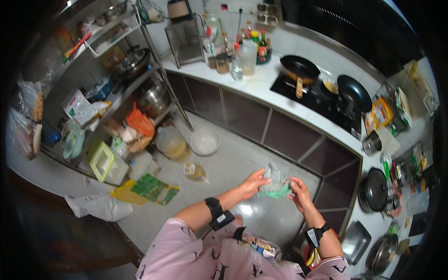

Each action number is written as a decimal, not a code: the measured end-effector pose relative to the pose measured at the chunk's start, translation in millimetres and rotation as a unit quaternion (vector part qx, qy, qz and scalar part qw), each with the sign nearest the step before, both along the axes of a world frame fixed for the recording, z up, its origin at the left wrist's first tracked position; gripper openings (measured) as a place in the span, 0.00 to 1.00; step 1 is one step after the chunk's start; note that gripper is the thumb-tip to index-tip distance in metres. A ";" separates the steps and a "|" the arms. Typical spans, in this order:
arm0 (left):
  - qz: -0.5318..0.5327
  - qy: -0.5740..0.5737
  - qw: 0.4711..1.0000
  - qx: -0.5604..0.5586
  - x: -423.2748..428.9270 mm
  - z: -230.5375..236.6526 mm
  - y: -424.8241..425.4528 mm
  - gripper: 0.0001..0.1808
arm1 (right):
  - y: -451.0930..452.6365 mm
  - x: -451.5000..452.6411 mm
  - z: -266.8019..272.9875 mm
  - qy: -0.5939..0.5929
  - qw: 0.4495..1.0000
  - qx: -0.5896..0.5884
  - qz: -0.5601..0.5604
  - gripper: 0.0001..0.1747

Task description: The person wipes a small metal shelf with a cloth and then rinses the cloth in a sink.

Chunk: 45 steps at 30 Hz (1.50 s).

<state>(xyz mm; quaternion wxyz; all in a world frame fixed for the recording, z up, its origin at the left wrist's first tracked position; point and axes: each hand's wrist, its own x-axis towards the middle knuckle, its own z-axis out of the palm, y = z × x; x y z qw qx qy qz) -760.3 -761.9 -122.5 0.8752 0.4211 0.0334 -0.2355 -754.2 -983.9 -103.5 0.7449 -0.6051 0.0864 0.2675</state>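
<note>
A crumpled grey and green cloth (pixel 275 182) is stretched between my two hands over the kitchen floor. My left hand (pixel 254 182) grips its left side, fingers closed on the edge. On the other side my right hand (pixel 300 193) pinches the cloth between thumb and fingers. Beyond the hands, the white countertop (pixel 241 85) carries a black gas hob (pixel 315 98). A black frying pan (pixel 300 70) with a wooden handle stands on the hob, and a dark wok (pixel 354 93) is at its right end.
A metal shelf rack (pixel 168 92) loaded with pots and bags stands at the left. On the floor are a white basin (pixel 205 141), an oil bottle (pixel 195 172) and a green bag (pixel 155 189). The right counter holds a lidded black pot (pixel 377 189) and a metal tray (pixel 356 242).
</note>
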 end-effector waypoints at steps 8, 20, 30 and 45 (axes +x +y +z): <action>0.153 -0.015 0.987 0.056 82.3 -29.3 112.5 0.22 | 116.2 126.6 8.2 -0.107 0.956 -0.083 0.261 0.18; 0.470 -0.025 0.879 0.076 213.8 69.5 271.6 0.14 | 276.6 364.0 20.7 -0.112 0.965 -0.022 0.234 0.12; 0.342 -0.139 0.885 0.283 326.1 133.5 319.2 0.26 | 451.1 452.2 57.6 0.137 0.857 0.234 0.438 0.24; 0.470 -0.100 0.839 0.254 498.0 156.0 578.2 0.30 | 624.2 676.1 235.3 -0.211 0.905 0.307 0.204 0.20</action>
